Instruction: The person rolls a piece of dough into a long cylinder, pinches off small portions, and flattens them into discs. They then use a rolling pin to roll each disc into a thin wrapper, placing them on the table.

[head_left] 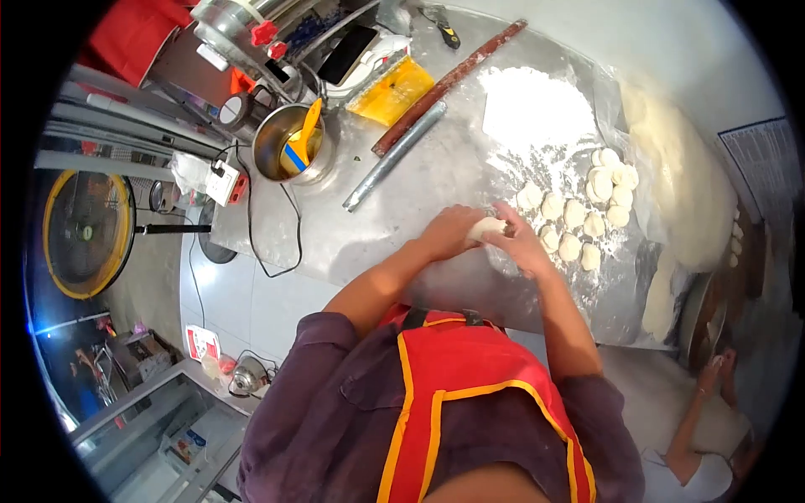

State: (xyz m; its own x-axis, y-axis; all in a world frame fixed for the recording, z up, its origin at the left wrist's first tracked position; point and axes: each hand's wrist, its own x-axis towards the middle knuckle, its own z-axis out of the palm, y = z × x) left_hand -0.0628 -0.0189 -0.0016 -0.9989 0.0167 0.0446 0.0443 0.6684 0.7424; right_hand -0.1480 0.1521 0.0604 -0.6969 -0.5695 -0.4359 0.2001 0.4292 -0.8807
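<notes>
Between my two hands, above the metal table (pixel 352 243), is a pale piece of dough (pixel 486 228). My left hand (pixel 451 230) is wrapped round its left end. The fingers of my right hand (pixel 521 243) close on its right end. Just right of my hands, several small dough pieces (pixel 573 213) lie in rows on floured metal. Beyond them more rounds are heaped in a small pile (pixel 600 183). White flour (pixel 537 107) is spread thickly at the back of the table.
Left of the flour lie a brown rolling pin (pixel 453 84), a grey metal rod (pixel 394 158) and a yellow scraper (pixel 392 92). A steel pot (pixel 323 159) holds an orange-handled brush (pixel 309 126). A large dough mass (pixel 675 168) sits at right. Another person's hands (pixel 718 370) show lower right.
</notes>
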